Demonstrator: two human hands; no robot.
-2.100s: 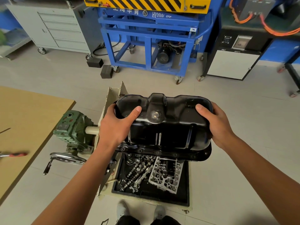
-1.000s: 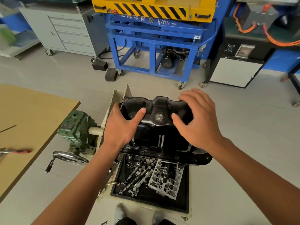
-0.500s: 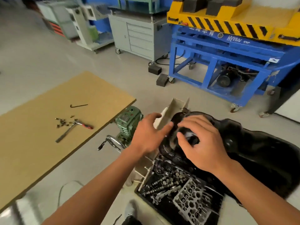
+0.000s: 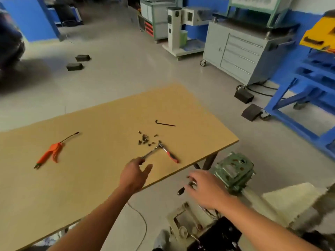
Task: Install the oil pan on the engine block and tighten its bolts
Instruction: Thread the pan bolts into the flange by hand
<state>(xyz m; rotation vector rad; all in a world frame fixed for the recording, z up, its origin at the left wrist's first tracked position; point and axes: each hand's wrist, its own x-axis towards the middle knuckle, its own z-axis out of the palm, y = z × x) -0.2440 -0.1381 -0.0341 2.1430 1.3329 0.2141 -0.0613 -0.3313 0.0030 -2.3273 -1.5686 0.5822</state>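
Note:
Several small bolts (image 4: pixel 146 139) lie in a loose heap on the wooden table (image 4: pixel 90 169). Beside them rests a ratchet wrench (image 4: pixel 159 151) with a steel bar and a red-black handle. My left hand (image 4: pixel 135 175) hovers open over the table edge, its fingertips close to the end of the steel bar. My right hand (image 4: pixel 208 189) hangs open with spread fingers above the stand's crank handle (image 4: pixel 181 191). The oil pan and the engine block are out of view; only the green gearbox (image 4: pixel 233 170) of the engine stand shows at right.
A black hex key (image 4: pixel 164 123) and an orange air blow gun (image 4: pixel 50 152) also lie on the table. Grey drawer cabinet (image 4: pixel 241 51), blue frame (image 4: pixel 308 98) and black blocks (image 4: pixel 251 109) stand on the floor behind. A thin cable (image 4: pixel 143 220) runs across the floor below.
Both hands have let go of the oil pan. The view has swung left to the table, and my left hand has reached toward the ratchet wrench.

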